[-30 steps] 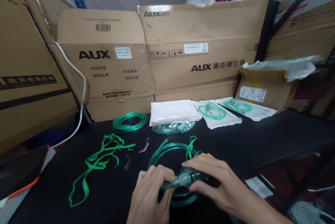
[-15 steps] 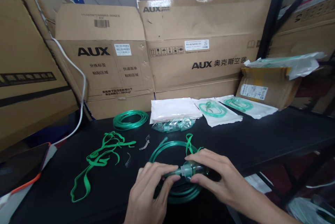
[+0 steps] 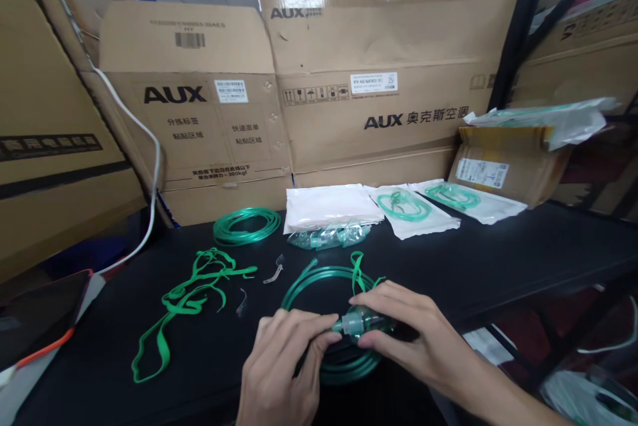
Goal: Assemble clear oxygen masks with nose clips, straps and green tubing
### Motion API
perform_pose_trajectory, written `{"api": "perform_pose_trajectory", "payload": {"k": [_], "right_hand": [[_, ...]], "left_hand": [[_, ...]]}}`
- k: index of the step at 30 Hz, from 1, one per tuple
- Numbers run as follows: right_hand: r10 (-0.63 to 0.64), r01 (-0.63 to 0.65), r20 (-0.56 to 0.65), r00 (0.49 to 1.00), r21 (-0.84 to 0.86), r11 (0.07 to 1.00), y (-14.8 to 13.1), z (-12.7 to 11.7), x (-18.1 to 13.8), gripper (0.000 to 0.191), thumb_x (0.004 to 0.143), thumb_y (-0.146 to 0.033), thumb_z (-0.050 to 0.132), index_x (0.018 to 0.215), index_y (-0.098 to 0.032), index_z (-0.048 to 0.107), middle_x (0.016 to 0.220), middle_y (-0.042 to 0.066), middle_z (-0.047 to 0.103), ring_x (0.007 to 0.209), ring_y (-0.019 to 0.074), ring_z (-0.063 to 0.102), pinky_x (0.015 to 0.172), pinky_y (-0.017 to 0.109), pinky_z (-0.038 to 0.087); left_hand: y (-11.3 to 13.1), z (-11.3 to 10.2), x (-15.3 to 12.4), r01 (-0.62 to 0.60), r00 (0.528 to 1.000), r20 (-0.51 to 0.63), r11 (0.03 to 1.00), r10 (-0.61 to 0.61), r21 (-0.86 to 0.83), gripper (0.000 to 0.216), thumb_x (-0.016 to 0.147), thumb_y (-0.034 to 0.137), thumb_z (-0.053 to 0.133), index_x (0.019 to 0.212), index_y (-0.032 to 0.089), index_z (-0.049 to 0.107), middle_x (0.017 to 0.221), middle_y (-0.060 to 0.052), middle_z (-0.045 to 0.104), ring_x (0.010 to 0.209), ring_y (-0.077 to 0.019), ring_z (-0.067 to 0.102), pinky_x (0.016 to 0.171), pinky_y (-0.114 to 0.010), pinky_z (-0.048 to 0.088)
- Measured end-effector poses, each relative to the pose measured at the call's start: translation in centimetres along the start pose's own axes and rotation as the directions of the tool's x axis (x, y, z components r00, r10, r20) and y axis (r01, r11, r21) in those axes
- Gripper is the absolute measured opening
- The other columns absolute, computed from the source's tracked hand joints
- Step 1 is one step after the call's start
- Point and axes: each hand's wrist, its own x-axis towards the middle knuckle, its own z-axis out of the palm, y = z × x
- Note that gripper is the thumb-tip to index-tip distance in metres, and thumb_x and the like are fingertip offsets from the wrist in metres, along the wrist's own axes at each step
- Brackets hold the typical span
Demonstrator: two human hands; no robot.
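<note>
Between my hands is a clear green oxygen mask point(image 3: 367, 319) with a pale connector point(image 3: 351, 324) at its left end. My right hand point(image 3: 411, 329) is closed around the mask body, thumb below and fingers above. My left hand point(image 3: 294, 359) pinches the end of the green tubing point(image 3: 337, 327) against the connector; its fingertips partly hide the joint. Under both hands lies the coiled green tubing point(image 3: 319, 280), its free end pointing up. A green elastic strap point(image 3: 357, 270) rises behind the mask.
Loose green straps point(image 3: 199, 286) and small clear pieces point(image 3: 274, 271) lie to the left. Behind are another tubing coil point(image 3: 246, 225), clear masks point(image 3: 329, 237), a white packet stack point(image 3: 333, 207) and bagged tubing point(image 3: 403, 207). Cardboard boxes point(image 3: 373, 107) wall the back. A tablet point(image 3: 44, 319) sits far left.
My left fingertips have shifted slightly right, closer to the connector, and less tubing shows between them and it. The whole view has moved a little; the right hand keeps its hold.
</note>
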Motion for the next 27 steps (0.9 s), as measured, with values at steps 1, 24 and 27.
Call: {"api": "perform_pose_trajectory", "payload": {"k": [1,24,27], "right_hand": [[-0.005,0.005,-0.001,1.0,-0.004,1.0,0.01,0.01,0.01,0.027,0.097,-0.034,0.071,0.121,-0.02,0.071,0.101,0.006,0.077,0.089,0.0176,0.07,0.083,0.029,0.055],[-0.022,0.022,0.006,1.0,-0.023,0.999,0.17,-0.21,-0.1,0.034,0.096,-0.033,0.073,0.128,-0.023,0.069,0.11,0.005,0.076,0.097,0.018,0.07,0.088,0.028,0.056],[-0.061,0.06,-0.018,0.998,-0.048,0.997,0.11,-0.25,-0.1,0.035,0.097,-0.032,0.071,0.131,-0.024,0.067,0.111,0.007,0.075,0.099,0.0194,0.07,0.088,0.031,0.057]], "left_hand": [[-0.02,0.01,-0.01,-0.004,1.0,0.0,1.0,0.004,-0.001,0.022,0.099,0.006,0.061,0.111,0.024,0.066,0.09,0.002,0.073,0.078,-0.0162,0.064,0.074,-0.032,0.041],[-0.07,0.24,0.04,-0.011,1.0,0.007,0.999,0.011,0.035,0.015,0.1,0.01,0.06,0.106,0.024,0.063,0.093,0.001,0.077,0.08,-0.0177,0.07,0.079,-0.033,0.044],[-0.02,0.15,0.06,0.008,1.0,0.027,1.0,-0.009,0.029,0.014,0.102,0.015,0.057,0.109,0.025,0.064,0.095,0.0,0.078,0.084,-0.0184,0.072,0.083,-0.033,0.046]]}}
